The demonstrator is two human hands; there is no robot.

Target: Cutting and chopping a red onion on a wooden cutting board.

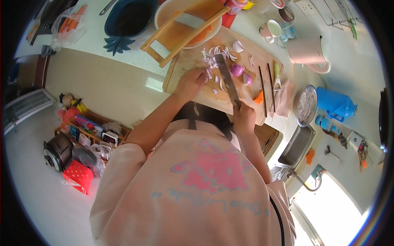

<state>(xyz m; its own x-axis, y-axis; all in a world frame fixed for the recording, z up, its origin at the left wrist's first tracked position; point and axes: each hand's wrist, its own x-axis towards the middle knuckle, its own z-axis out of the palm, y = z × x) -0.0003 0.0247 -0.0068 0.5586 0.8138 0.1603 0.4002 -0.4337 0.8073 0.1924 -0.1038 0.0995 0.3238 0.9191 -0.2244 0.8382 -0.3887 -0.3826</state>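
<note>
My right hand [244, 117] grips the handle of a kitchen knife [227, 78], its broad blade pointing away from me over a wooden cutting board [187, 61]. By the blade's tip lies a heap of sliced red onion [212, 58]. My left hand [192, 82] is at the board's left side with its fingers curled, close to an onion strip [208, 73]; whether it pinches anything is unclear. Right of the blade are a purple onion chunk [237, 70] and a cut onion wedge [247, 79]. Another wedge [238, 46] lies farther back.
A wooden slicer [184, 32] rests across a bowl [219, 26] behind the board. Chopsticks [262, 89], a peeler [276, 75] and an orange piece [259, 97] lie at right. Beyond are a pink pitcher [304, 50], a blue thermos [334, 101] and a sink [297, 146].
</note>
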